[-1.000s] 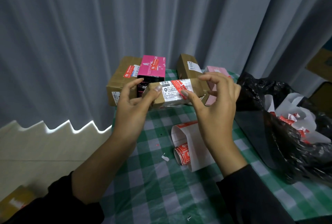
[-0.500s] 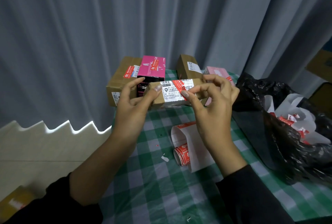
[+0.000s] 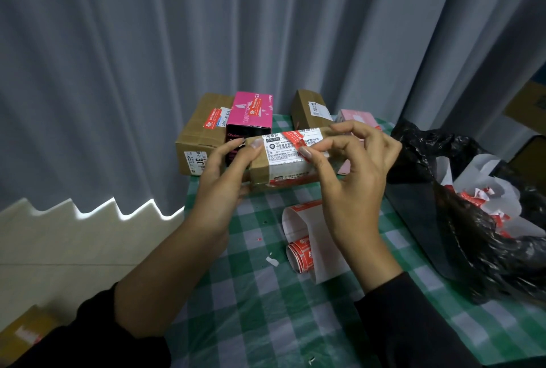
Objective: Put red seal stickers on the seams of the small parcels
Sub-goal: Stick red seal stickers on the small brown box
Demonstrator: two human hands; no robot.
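A long brown parcel (image 3: 260,165) with a white shipping label is held above the checked table. My left hand (image 3: 220,180) grips its left end, thumb on top. A red seal sticker (image 3: 294,138) lies slanted across the label. My right hand (image 3: 351,178) grips the parcel's right part, its thumb pressing the sticker's lower end and its fingers curled over the top edge. A curled roll of red stickers on white backing paper (image 3: 307,243) lies on the table below the parcel.
At the table's back stand a large brown box (image 3: 198,137), a pink box (image 3: 251,113), a brown box (image 3: 307,110) and a pale pink box (image 3: 357,116). A black bag (image 3: 466,208) with backing scraps fills the right side. Grey curtains hang behind.
My right hand's fingers have curled in from spread to over the parcel's top edge, while its thumb stays on the red sticker. The parcel and left hand have barely moved.
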